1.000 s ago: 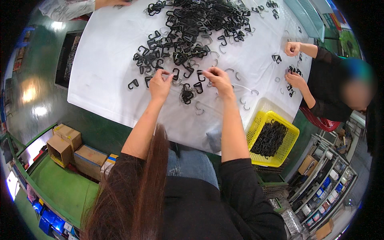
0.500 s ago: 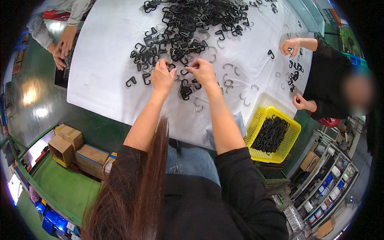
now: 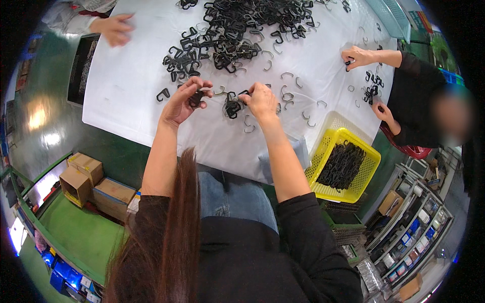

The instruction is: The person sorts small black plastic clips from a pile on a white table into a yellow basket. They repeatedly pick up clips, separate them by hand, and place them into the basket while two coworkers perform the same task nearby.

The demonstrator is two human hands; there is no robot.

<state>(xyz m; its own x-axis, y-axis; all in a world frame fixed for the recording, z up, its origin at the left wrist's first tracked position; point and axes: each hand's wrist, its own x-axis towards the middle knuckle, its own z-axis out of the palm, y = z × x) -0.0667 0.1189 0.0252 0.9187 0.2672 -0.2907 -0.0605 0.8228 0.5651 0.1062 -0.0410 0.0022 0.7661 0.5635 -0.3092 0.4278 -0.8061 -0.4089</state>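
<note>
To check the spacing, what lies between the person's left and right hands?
Head view: a small cluster of black plastic hooks and a curved silver metal hook.

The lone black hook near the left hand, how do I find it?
On the big white-covered table, find the heap of small black hooks. Just left of the person's bare left hand lies one curved black hook, all alone, while its neighbours tangle together.

Left hand (image 3: pixel 183 105): now farther left, palm turned up, black hooks (image 3: pixel 196 99) showing. Right hand (image 3: pixel 262 102): now lower, beside hook cluster (image 3: pixel 232 108). Co-worker's hand (image 3: pixel 114 30): from black bin (image 3: pixel 82 76) to tabletop (image 3: pixel 131 86).
</note>
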